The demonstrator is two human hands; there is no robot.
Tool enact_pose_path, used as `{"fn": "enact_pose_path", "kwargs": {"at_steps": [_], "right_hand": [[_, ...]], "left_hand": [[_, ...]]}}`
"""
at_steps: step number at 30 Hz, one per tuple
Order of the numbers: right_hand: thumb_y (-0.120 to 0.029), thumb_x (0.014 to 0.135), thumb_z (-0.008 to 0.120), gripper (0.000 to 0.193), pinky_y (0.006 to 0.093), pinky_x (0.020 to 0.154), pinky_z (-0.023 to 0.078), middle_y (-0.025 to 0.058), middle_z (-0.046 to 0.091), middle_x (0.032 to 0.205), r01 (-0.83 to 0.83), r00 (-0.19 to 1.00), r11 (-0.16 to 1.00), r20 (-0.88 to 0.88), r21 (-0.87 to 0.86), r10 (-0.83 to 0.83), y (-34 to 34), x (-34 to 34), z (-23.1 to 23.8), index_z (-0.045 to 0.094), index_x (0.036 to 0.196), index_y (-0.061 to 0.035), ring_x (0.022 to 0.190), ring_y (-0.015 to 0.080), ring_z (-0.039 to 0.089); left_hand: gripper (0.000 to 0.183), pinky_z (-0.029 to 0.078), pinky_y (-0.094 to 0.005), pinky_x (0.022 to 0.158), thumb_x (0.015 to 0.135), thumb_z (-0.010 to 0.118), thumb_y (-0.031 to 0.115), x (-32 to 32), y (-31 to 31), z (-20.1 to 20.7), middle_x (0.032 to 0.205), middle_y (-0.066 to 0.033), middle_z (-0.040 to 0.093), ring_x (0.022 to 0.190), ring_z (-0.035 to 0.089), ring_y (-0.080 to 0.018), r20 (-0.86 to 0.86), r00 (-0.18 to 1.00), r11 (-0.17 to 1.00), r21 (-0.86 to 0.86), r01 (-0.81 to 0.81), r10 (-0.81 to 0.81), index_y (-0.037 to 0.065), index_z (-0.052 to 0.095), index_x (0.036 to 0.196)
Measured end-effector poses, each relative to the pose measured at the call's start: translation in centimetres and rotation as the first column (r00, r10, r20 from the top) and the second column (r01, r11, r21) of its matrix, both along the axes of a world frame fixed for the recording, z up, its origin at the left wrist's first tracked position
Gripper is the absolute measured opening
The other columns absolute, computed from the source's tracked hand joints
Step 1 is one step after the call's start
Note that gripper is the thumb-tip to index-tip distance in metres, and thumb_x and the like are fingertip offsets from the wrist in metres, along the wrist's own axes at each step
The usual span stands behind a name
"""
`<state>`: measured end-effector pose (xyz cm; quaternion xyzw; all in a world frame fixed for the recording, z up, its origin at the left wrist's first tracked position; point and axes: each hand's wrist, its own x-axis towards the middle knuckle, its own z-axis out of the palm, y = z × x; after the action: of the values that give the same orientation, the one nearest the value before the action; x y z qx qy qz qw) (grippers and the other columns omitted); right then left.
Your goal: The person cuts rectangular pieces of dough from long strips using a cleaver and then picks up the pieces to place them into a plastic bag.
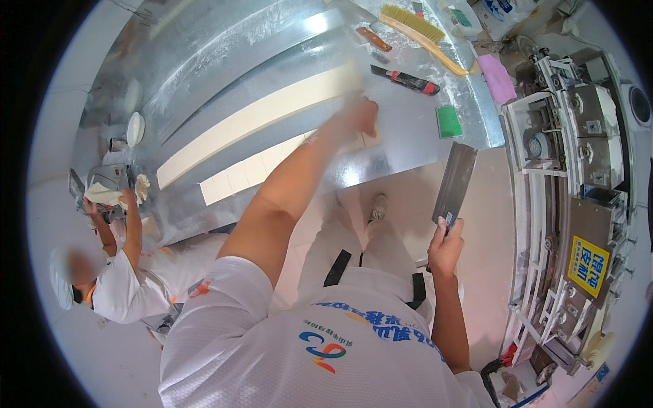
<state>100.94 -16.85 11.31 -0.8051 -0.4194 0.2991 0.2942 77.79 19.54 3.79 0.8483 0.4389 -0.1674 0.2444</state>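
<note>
My left hand (364, 117) reaches over the metal table at the right ends of the dough strips. Its fingers look curled but are partly smeared, so I cannot tell whether they hold anything. Closest to the table's front edge lies a strip of pale dough (252, 166) cut crosswise into several pieces; my left forearm hides part of it. Behind it runs a longer, uncut-looking dough strip (258, 114). Away from the table, at my right side, my right hand (445, 248) is closed round a wide, rectangular-bladed knife (456, 182), its blade pointing up and away from me.
On the floury metal table (401, 146) lie a green sponge (449, 122), a red-and-black-handled knife (408, 80), a wooden-handled tool (374, 39) and a bristle brush (422, 37). A co-worker (129, 279) handles dough at left. A machine on a white frame (544, 170) stands right.
</note>
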Motion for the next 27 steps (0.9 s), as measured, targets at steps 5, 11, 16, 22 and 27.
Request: {"fn": "enact_pose_path", "kwargs": {"at_steps": [5,11,16,22,27], "right_hand": [[-0.017,0.11,0.059,0.02,0.0524,0.06,0.05,0.0255,0.065,0.076,-0.038,0.999,0.999,-0.011,0.032,0.038,1.2,0.7,0.4,0.047,0.111,-0.0006,0.07,0.0492,0.067],[-0.02,0.112,0.056,0.02,0.0422,0.051,0.047,0.0167,0.061,0.066,-0.119,0.992,0.989,0.061,0.084,0.114,3.3,-0.5,1.0,0.051,0.116,-0.0019,0.05,0.0292,0.06],[-0.023,0.112,0.056,0.023,0.0382,0.045,0.045,0.0075,0.055,0.063,-0.176,0.982,0.98,-0.048,0.096,0.181,4.5,1.8,-0.4,0.051,0.122,-0.0029,0.048,0.0172,0.057],[-0.022,0.113,0.054,0.023,0.0359,0.048,0.044,0.0073,0.055,0.063,-0.287,0.945,0.952,-0.135,0.101,0.299,8.1,-5.6,6.6,0.05,0.118,-0.0003,0.05,0.0161,0.056],[-0.022,0.114,0.052,0.022,0.0344,0.047,0.044,0.005,0.053,0.06,-0.347,0.911,0.92,-0.166,0.185,0.377,11.4,-16.0,6.0,0.05,0.116,-0.0005,0.048,0.0138,0.054]], "left_hand": [[0.049,0.044,-0.0545,0.108,0.078,0.089,0.034,-0.4,-3.3,2.2,0.119,-0.0175,0.074,0.12,0.067,-0.037,0.174,0.979,0.988,0.094,-0.124,0.106,0.006,0.072,0.114],[0.037,0.056,-0.041,0.088,0.092,0.086,0.021,-8.8,-16.9,9.3,0.105,-0.0095,0.076,0.103,0.071,-0.0226,0.585,0.213,0.599,-0.614,-0.515,0.783,0.003,0.072,0.121],[0.044,0.054,-0.0314,0.089,0.097,0.084,0.028,-14.4,-28.5,11.3,0.114,-0.0077,0.078,0.1,0.068,-0.0159,0.3,-0.07,0.226,-0.834,-0.503,0.951,-0.001,0.075,0.13],[0.039,0.059,-0.0333,0.092,0.103,0.076,0.026,-32.7,-29.3,15.3,0.119,-0.0082,0.075,0.108,0.072,-0.0177,0.341,-0.551,-0.025,-0.835,-0.55,0.762,-0.001,0.07,0.131],[0.034,0.052,-0.0383,0.07,0.098,0.074,0.024,-63.1,-24.5,16.6,0.092,-0.0079,0.071,0.077,0.065,-0.0227,0.642,-0.707,-0.116,-0.71,-0.694,0.298,-0.004,0.068,0.116]]}}
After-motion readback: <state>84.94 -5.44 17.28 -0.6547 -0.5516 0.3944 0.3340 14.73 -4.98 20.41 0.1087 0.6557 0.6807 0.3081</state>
